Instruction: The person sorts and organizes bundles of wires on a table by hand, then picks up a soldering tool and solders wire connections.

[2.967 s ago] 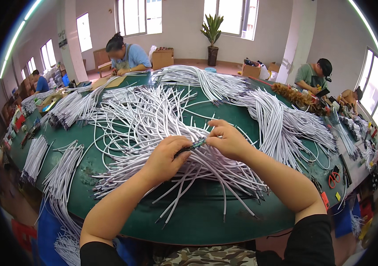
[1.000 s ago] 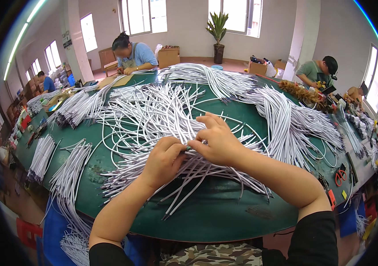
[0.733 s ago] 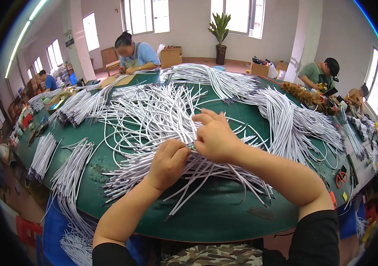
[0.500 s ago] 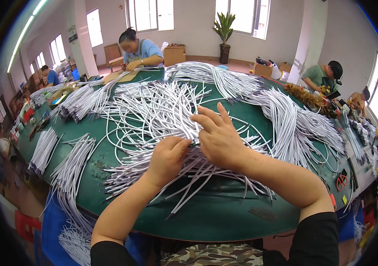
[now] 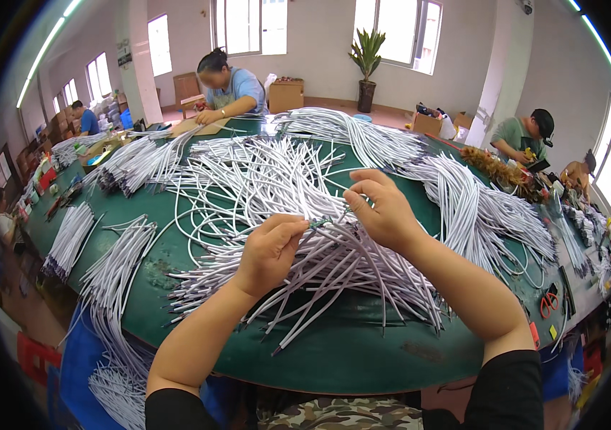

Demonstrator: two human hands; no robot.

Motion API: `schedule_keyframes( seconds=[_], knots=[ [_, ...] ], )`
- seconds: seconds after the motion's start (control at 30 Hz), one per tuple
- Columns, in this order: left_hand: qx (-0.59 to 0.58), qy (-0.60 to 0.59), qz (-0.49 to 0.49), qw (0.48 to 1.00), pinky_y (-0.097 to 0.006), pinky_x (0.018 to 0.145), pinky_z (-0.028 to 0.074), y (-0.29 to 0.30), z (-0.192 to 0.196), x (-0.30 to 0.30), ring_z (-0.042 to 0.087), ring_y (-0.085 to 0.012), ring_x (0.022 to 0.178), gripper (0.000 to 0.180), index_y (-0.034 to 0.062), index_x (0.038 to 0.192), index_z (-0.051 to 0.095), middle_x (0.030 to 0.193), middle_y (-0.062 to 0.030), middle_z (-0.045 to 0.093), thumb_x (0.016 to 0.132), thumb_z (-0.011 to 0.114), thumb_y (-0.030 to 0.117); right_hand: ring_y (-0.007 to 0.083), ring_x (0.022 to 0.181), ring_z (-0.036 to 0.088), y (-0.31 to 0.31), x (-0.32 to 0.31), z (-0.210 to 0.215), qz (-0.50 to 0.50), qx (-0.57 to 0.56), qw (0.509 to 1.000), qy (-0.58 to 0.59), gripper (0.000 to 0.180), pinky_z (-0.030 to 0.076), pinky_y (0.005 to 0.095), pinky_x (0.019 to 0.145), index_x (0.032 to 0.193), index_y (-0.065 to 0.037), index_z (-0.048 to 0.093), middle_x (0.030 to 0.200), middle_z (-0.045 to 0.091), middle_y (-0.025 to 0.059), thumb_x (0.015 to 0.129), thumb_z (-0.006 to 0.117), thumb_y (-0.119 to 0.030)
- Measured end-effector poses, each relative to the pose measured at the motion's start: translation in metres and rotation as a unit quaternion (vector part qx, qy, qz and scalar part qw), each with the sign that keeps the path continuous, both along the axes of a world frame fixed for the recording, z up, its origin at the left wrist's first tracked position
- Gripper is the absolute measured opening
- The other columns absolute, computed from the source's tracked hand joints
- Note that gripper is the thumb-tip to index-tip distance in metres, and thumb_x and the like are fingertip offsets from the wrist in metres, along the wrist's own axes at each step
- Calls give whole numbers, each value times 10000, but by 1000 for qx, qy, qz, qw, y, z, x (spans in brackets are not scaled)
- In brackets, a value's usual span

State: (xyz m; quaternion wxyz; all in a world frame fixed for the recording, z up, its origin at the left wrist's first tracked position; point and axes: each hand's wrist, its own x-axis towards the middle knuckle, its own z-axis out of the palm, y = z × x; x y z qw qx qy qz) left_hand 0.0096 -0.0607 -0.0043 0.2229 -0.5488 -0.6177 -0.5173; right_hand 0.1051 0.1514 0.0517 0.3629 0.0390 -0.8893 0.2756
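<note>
- Nearest, a green table curves across the lower view, its near edge bare of wire.
- The left hand hovers above the table with fingers curled and thumb pressed to forefinger, pinching one end of a short dark-green strand.
- That strand is thin and dark with a slight twist; it runs level between the two hands, just above the heap, and is too fine to tell its make.
- The right hand holds the other end, its fingertips bunched around it and the remaining fingers loosely bent.
- Under both hands lies a loose pile of white cables, each a slim, pale length with a dark tip, fanned toward the near edge.
- To the left, tidier bundles of white cables lie in rows; some hang over the rim.
- To the right, red-handled scissors rest by the rim.
- Farther back, long cable sheaves arc across the far half.
- Beyond, a person in a blue top and a person in a green shirt work at the far edge; a potted plant stands by the windows.
</note>
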Motion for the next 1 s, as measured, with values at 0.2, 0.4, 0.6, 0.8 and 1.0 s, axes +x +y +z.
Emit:
schedule_keyframes(
  seconds=[0.2, 0.4, 0.6, 0.8, 1.0],
  knots=[
    [10, 47, 23, 999, -306, 745, 546, 6, -2, 3, 681, -249, 851, 186, -5, 1012, 678, 974, -141, 683, 848, 642, -85, 331, 1254, 502, -17, -8, 8, 84, 0, 978, -189, 248, 384, 412, 1054, 817, -10, 706, 1270, 597, 178, 857, 669, -252],
    [-24, 80, 33, 996, -309, 686, 537, 4, -2, 2, 669, -254, 801, 157, -14, 986, 666, 970, -142, 669, 845, 646, -80, 362, 1206, 519, -30, -1, 10, -26, 354, 934, 25, 234, 386, 463, 1034, 852, -2, 712, 1232, 600, 204, 816, 689, -232],
    [29, 39, 35, 998, -342, 670, 532, 6, 5, 6, 654, -298, 777, 130, -20, 943, 656, 926, -153, 652, 828, 643, -80, 383, 1189, 532, -26, -10, 8, 72, 102, 992, 4, 269, 396, 455, 1029, 814, -12, 721, 1194, 612, 225, 824, 702, -281],
    [67, 62, 47, 995, -335, 679, 543, 12, 4, 8, 664, -290, 795, 162, -19, 949, 659, 938, -151, 661, 807, 661, -97, 338, 1022, 616, -23, -20, 24, 100, -54, 954, -279, 250, 470, 388, 928, 752, 28, 695, 1052, 667, 196, 793, 626, -209],
    [47, 45, 70, 995, -299, 700, 538, 9, 10, 8, 671, -247, 812, 154, -20, 937, 671, 937, -143, 675, 819, 661, -117, 283, 1092, 578, -34, -12, 7, -15, 355, 930, 98, 158, 384, 460, 1021, 796, -3, 695, 1037, 654, 111, 749, 655, -148]
  ],
)
